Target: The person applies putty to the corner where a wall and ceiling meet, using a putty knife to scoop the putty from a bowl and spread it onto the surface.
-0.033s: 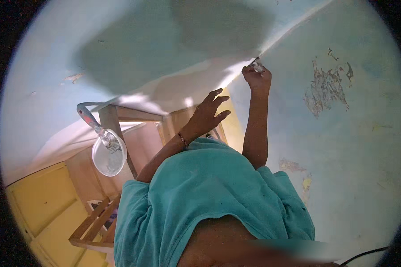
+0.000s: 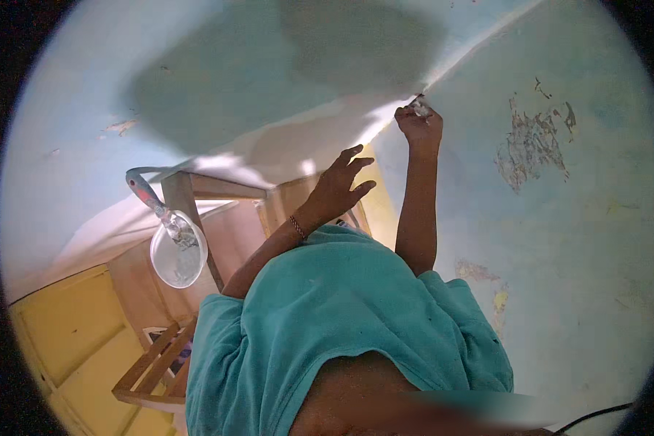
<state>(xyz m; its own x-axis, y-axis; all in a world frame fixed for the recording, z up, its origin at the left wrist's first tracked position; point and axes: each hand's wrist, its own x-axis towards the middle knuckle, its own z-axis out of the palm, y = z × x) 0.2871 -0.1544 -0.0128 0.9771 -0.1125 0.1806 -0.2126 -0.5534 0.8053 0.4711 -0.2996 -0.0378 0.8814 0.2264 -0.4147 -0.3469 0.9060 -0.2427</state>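
Note:
My right hand (image 2: 420, 131) is raised to the corner seam where two pale blue walls meet. Its fingers are closed round a small putty-smeared scraper (image 2: 419, 107), whose dark thin edge touches or nearly touches the seam; most of it is hidden in the grip. Lower and to the left, my left hand (image 2: 334, 190) hangs in the air with fingers spread, holding nothing. A white tub (image 2: 176, 256) stands farther left with whitish paste inside. Across its rim leans a putty knife (image 2: 147, 194) with a grey and red handle and a smeared blade.
Beside the tub rises a wooden frame (image 2: 179, 200). Below it is a slatted wooden piece (image 2: 152, 370), near yellow panels (image 2: 80, 320). Peeling patches (image 2: 532, 145) mark the right wall (image 2: 588, 240). A black cable (image 2: 596, 414) runs at the lower right.

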